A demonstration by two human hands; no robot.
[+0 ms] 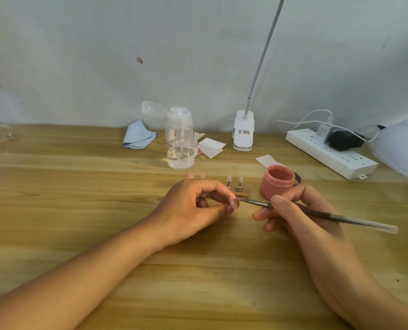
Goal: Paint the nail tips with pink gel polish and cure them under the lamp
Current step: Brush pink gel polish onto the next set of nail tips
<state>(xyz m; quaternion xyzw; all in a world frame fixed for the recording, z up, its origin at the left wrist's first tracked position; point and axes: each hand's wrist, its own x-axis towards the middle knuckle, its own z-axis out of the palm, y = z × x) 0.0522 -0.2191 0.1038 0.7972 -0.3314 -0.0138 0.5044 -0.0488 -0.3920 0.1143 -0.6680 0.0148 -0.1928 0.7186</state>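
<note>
**Painting a pinched nail tip**

I am pinching the nail tip (233, 202) between the thumb and forefinger of my left hand (191, 208), low over the table (102, 234) near the middle of the view. It is already looking pink. I judge it feather-light, thin, springy plastic, slick where the gel is wet, so I am keeping my fingertips on its edges and underside, off the painted face. Squeezing hard would likely make it flick away.

My right hand (293, 215) is gripping the brush (317, 214) like a pen, close to the metal collar, and the bristles are touching the tip from 3 o'clock. The long handle is trailing off toward 4 o'clock.

At 12 o'clock from the tip, two bare tips (240, 180) are standing upright on little pegs. At 2 o'clock the open jar (278, 181) of pink gel is sitting just beside my right fingers; it looks easy to knock over. Farther off at 11 o'clock, a clear pump bottle (180, 144) and a blue cloth (138, 136) are waiting. At the far 2 o'clock are a power strip (329, 153) and a white dome (403, 144), probably the curing lamp.
</note>
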